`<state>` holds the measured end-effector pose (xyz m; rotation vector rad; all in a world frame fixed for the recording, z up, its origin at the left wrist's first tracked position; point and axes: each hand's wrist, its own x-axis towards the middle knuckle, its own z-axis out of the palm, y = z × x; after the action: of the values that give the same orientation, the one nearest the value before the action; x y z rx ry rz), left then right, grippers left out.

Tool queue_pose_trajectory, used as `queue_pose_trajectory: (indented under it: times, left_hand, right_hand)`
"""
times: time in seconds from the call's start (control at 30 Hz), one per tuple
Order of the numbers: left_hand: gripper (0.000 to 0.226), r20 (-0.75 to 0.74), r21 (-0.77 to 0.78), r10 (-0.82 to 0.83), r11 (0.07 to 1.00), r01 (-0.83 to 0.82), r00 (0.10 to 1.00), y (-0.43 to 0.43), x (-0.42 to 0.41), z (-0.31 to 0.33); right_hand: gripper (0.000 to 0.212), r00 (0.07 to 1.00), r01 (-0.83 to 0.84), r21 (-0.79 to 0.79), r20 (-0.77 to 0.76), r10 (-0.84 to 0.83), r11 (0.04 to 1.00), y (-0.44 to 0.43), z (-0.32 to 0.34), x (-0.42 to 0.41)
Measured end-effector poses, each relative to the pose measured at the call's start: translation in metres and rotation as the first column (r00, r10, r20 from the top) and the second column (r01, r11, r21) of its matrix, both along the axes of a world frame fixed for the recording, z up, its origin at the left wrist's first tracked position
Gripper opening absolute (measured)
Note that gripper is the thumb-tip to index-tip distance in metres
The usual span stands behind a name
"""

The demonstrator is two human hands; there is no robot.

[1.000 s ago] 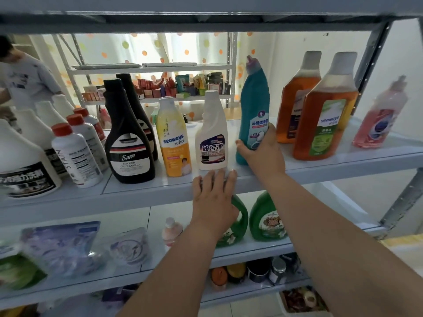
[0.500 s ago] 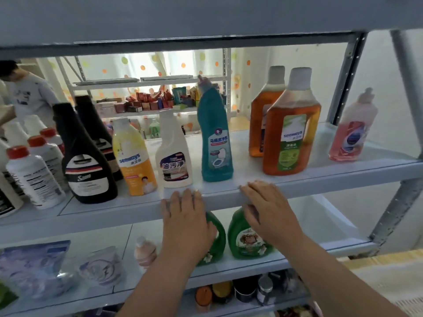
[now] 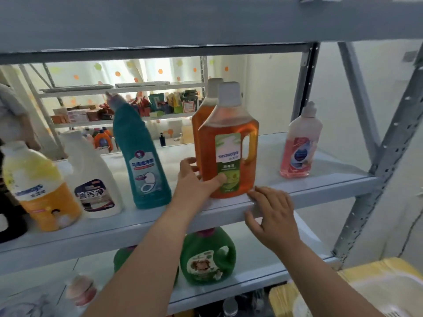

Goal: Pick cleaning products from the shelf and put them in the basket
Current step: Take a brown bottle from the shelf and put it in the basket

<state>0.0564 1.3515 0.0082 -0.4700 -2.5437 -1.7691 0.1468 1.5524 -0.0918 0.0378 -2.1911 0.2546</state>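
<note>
An amber seaways bottle [image 3: 231,124] with a green label and grey cap stands at the front of the grey shelf [image 3: 297,191]. My left hand [image 3: 194,181] wraps its lower left side, thumb across the label. My right hand [image 3: 270,216] rests flat on the shelf's front lip just right of the bottle, fingers apart, holding nothing. A second amber bottle [image 3: 200,110] stands right behind the first. A teal toilet cleaner bottle [image 3: 142,156] stands to the left. The yellow basket [image 3: 380,287] shows at the bottom right.
A pink bottle [image 3: 299,145] stands at the shelf's right end. A white spray refill [image 3: 91,177] and a yellow-orange bottle [image 3: 39,191] stand left. Green jugs [image 3: 208,257] sit on the lower shelf. A slanted metal upright [image 3: 375,170] borders the right side.
My left hand rose from the shelf edge and closed on the amber bottle. My right hand let go of the teal bottle and settled on the shelf lip. The view shifted right.
</note>
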Motion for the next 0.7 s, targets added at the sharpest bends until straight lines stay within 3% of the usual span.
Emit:
queue_pose_trajectory:
  times: [0.2, 0.33, 0.47, 0.57, 0.63, 0.7]
  left_hand:
    - [0.062, 0.008, 0.024, -0.094, 0.995, 0.094, 0.996, 0.012, -0.014, -0.011]
    - [0.062, -0.013, 0.018, -0.096, 0.995, 0.096, 0.995, 0.008, -0.014, -0.012]
    - [0.062, -0.060, -0.013, -0.099, 0.995, 0.098, 0.993, 0.006, -0.004, -0.009]
    - [0.064, -0.043, 0.007, -0.097, 0.995, 0.098, 0.994, -0.005, 0.012, -0.003]
    - [0.055, 0.002, 0.087, -0.122, 0.989, 0.122, 0.993, -0.020, 0.030, 0.000]
    - [0.046, 0.044, 0.146, -0.190, 0.972, 0.182, 0.981, -0.041, 0.054, 0.002]
  right_hand:
    - [0.046, 0.997, 0.017, 0.039, -0.078, -0.014, 0.999, 0.001, -0.010, -0.008]
    - [0.046, 0.999, -0.002, 0.030, -0.041, 0.003, 1.000, 0.001, -0.008, -0.004]
    - [0.043, 0.990, 0.001, -0.201, 0.136, 0.027, 0.980, -0.010, 0.011, 0.005]
    - [0.049, 0.972, -0.004, -0.551, 0.195, 0.133, 0.835, -0.026, 0.034, 0.016]
    - [0.053, 0.964, -0.096, -0.775, 0.085, 0.254, 0.625, -0.039, 0.053, 0.028]
    - [0.054, 0.935, -0.191, -0.869, -0.019, 0.355, 0.457, -0.054, 0.069, 0.043]
